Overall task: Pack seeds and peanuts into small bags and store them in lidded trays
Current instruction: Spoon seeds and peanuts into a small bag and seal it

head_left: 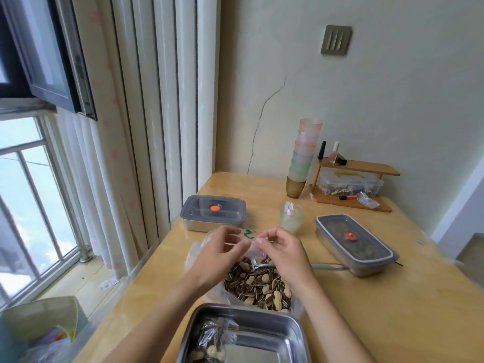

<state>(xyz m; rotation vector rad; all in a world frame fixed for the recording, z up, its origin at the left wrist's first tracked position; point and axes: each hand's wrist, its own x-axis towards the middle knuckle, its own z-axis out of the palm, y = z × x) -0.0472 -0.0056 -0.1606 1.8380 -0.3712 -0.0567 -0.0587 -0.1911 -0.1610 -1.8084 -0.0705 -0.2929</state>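
Note:
A pile of striped sunflower seeds and peanuts (262, 284) lies in an open clear plastic bag at the middle of the wooden table (392, 297). Above it, my left hand (222, 247) and my right hand (280, 244) both pinch a small clear bag (252, 246) between their fingertips. A metal spoon (264, 264) rests in the pile. An open steel tray (282, 336) at the near edge holds one filled small bag (214, 339). Two lidded steel trays stand behind, one at the left (213, 212) and one at the right (353, 244).
A green cup (292, 217) with small bags in it stands behind my hands. A stack of pastel cups (303, 155) and a wooden shelf (358, 179) with bottles and a plastic box sit at the back. Window and curtain are at the left.

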